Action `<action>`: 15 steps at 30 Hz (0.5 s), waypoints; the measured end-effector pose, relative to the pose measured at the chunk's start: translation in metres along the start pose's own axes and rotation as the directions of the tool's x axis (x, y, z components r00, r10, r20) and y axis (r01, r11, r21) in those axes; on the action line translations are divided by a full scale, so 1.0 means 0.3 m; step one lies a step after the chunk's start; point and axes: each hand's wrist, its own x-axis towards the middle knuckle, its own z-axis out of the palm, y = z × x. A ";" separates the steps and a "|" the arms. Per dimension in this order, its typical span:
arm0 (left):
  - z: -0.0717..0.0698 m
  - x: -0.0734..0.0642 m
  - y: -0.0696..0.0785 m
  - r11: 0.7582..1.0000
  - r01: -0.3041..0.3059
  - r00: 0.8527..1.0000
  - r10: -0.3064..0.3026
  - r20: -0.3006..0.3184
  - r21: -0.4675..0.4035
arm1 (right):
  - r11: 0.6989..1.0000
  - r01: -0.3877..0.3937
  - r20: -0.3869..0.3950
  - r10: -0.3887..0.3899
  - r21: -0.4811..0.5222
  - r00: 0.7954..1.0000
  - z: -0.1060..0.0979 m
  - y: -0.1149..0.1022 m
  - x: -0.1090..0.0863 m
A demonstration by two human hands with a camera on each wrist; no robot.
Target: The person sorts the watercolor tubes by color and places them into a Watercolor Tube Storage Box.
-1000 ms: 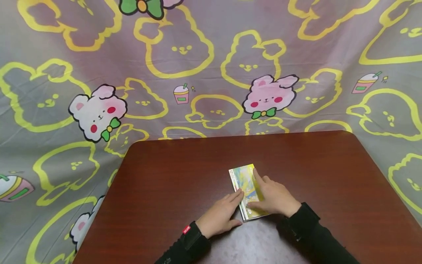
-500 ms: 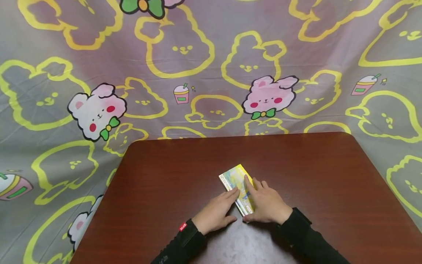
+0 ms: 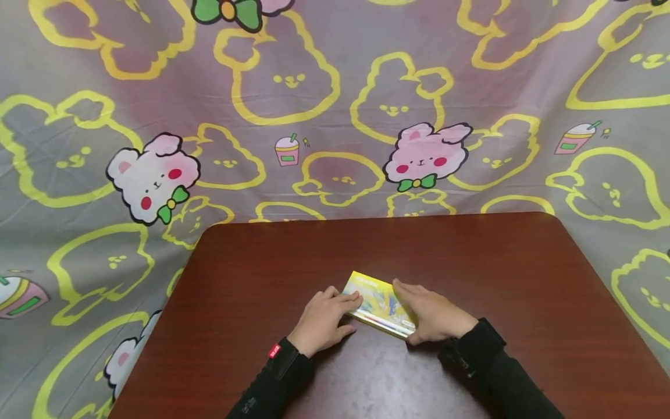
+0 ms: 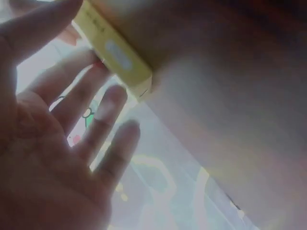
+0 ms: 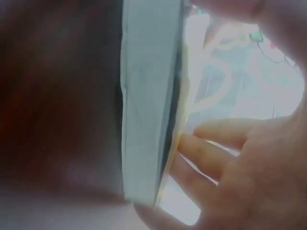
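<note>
A small thick book [image 3: 378, 298] with a yellow illustrated cover lies flat near the middle of the brown table, slanting down to the right. My left hand [image 3: 321, 320] is at its left end, with fingertips on the cover and the thumb off the near edge. In the left wrist view the fingers are fairly straight beside the yellow spine [image 4: 112, 48] with its pale label. My right hand [image 3: 437, 314] grips the right end, thumb at the near corner and fingers toward the far side. The right wrist view shows the page block [image 5: 146, 100], slightly gapped from the cover.
The brown table [image 3: 272, 267] has rounded far corners. Behind it hangs a grey-pink cloth [image 3: 335, 134] printed with yellow outlines and rabbit faces. Black straps or cuffs [image 3: 473, 349] cover both wrists.
The book has turned counterclockwise from nearly upright to lying slantwise across the view. My left hand has shifted left to its left end; my right hand has moved round to its right end.
</note>
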 end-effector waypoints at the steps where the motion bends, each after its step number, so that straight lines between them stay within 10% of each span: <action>1: -0.004 -0.002 -0.002 1.000 -0.005 1.000 0.005 0.003 -0.016 | 1.000 -0.004 -0.003 0.004 0.012 1.000 -0.004 0.010 -0.002; 15: -0.013 0.003 -0.029 0.985 -0.061 0.997 0.068 0.033 -0.164 | 0.999 -0.013 -0.088 0.016 0.032 0.996 -0.042 0.125 -0.010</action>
